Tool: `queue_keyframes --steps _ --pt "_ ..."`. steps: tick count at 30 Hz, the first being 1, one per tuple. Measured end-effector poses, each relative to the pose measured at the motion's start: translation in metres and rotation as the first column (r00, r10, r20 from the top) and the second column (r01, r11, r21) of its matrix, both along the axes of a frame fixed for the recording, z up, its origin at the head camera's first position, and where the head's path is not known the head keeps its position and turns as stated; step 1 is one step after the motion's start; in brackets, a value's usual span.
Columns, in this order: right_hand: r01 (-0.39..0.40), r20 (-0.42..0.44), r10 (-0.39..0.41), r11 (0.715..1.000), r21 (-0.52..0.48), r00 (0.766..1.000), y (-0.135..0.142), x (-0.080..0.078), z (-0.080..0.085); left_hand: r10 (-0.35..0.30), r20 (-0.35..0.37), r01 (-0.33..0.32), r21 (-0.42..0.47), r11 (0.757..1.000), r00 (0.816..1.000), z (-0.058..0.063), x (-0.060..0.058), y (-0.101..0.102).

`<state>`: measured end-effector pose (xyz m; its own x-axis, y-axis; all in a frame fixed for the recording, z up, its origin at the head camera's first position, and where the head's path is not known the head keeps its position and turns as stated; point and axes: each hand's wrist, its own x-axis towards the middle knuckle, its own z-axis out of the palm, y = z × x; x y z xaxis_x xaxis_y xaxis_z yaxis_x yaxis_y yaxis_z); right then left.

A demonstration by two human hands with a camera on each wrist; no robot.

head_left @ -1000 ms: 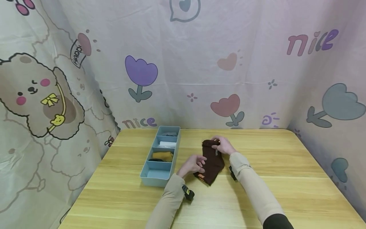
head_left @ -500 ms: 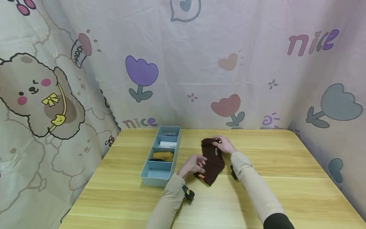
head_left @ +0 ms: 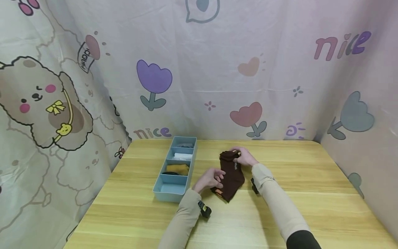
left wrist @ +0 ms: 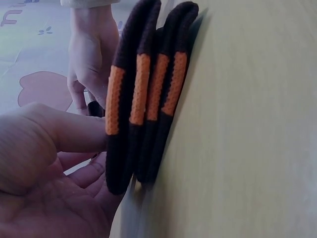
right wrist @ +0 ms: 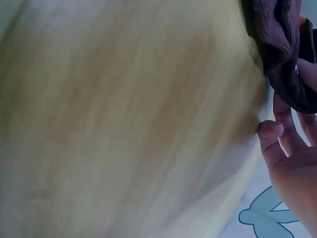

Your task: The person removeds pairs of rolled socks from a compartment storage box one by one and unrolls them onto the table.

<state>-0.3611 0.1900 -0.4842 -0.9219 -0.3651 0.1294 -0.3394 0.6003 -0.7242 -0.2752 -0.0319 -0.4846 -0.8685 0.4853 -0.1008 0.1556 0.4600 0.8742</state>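
A pair of dark brown socks (head_left: 230, 180) lies stacked flat on the table. Orange bands (left wrist: 115, 99) mark the toe ends in the left wrist view, where the layers show edge-on. At the far end, my right hand (head_left: 245, 158) pinches the ribbed cuff (right wrist: 280, 49), which is bunched and partly turned over. My left hand (head_left: 209, 179) rests at the socks' left side near the toes, fingers relaxed; its thumb (left wrist: 81, 133) touches the upper layer. Part of the right fingers is hidden behind the cuff.
Left of the socks stands a blue divided box (head_left: 157, 193). Its compartments hold grey cloth (head_left: 185, 145), white cloth (head_left: 182, 156) and mustard cloth (head_left: 177, 169); the nearest shows its bare floor. A printed curtain (head_left: 199, 76) hangs behind the wooden table (head_left: 304, 193).
My right hand has shifted slightly at the cuff, whose top edge now folds toward me and covers part of the lettering. The left hand stays in place. The right-hand curtain has swung inward.
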Motion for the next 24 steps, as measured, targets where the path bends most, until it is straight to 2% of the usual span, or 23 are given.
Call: queue_keyframes --steps 9,12,18,21,24 --pt "0.116 0.000 -0.116 0.993 -0.008 0.993 -0.0040 -0.0027 0.0008 0.002 -0.001 -0.002 0.019 1.000 1.000 -0.0006 -0.0021 0.0012" --pt "0.163 0.010 -0.164 0.986 0.032 0.986 -0.0055 -0.0023 0.0008 -0.006 0.000 0.006 0.023 1.000 1.000 -0.0011 -0.0012 0.0000" --pt "0.317 0.028 -0.330 0.925 0.212 0.944 -0.0056 -0.0001 -0.0009 -0.023 0.011 0.023 0.025 0.999 1.000 -0.0002 0.0005 -0.0021" --pt "0.352 0.036 -0.365 0.916 0.191 0.930 -0.0057 0.0007 0.0000 -0.029 0.017 0.029 0.028 0.999 0.999 0.0009 0.0010 -0.0037" --pt "0.348 -0.015 -0.349 0.930 0.119 0.937 -0.0079 0.0029 0.0021 -0.032 0.020 0.032 0.027 0.999 0.999 0.0012 0.0015 -0.0052"
